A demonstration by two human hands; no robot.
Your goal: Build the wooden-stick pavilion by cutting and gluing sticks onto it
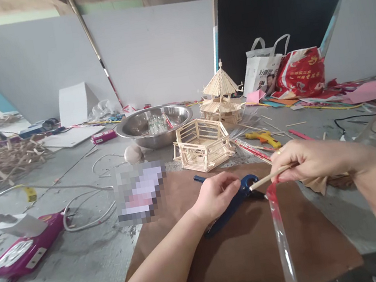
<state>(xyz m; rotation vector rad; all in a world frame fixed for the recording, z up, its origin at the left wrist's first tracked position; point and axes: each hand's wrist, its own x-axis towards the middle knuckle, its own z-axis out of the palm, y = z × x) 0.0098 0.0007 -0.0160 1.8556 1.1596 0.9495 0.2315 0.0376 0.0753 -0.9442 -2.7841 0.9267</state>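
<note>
My right hand pinches a thin wooden stick, its free end pointing left over the brown mat. From the same hand hangs a long clear plastic sleeve with red at its top, reaching past the front edge. My left hand is closed over a blue-handled tool on the mat; its parts show on both sides of the hand, but the exact kind is partly hidden. Just beyond stands a hexagonal wooden-stick frame with railings. Behind it is a stick-built pagoda model with tiered roofs.
A brown mat covers the front of the grey table. Around it are a blurred-out flat item, a purple power strip with a white cable, a steel basin, a yellow glue gun, bags and loose sticks.
</note>
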